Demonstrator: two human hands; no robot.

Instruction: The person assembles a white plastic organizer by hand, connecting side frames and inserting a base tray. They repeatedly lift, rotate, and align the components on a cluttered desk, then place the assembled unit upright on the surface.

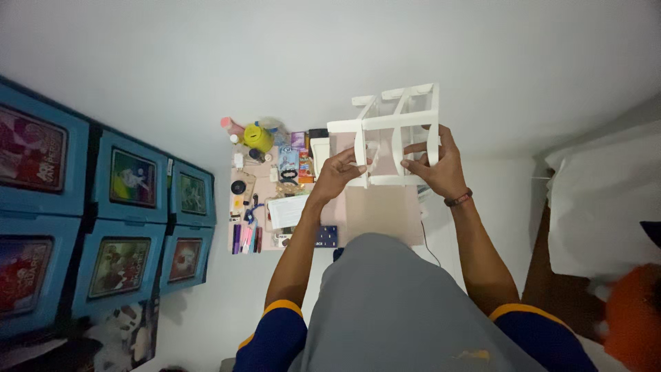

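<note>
In the head view, a small white open-frame rack [392, 134] is held up in the air between both hands, over the far edge of the pale desk [382, 217], its long axis running left to right. The left hand [339, 172] grips its near-left post and the right hand [435, 165] its near-right rail, both equally close. It looks like thin white bars with open sides.

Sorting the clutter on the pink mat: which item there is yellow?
The round yellow container at the mat's far left corner, beside a pink bottle; the other things there are pink, purple, blue, black or white.
</note>
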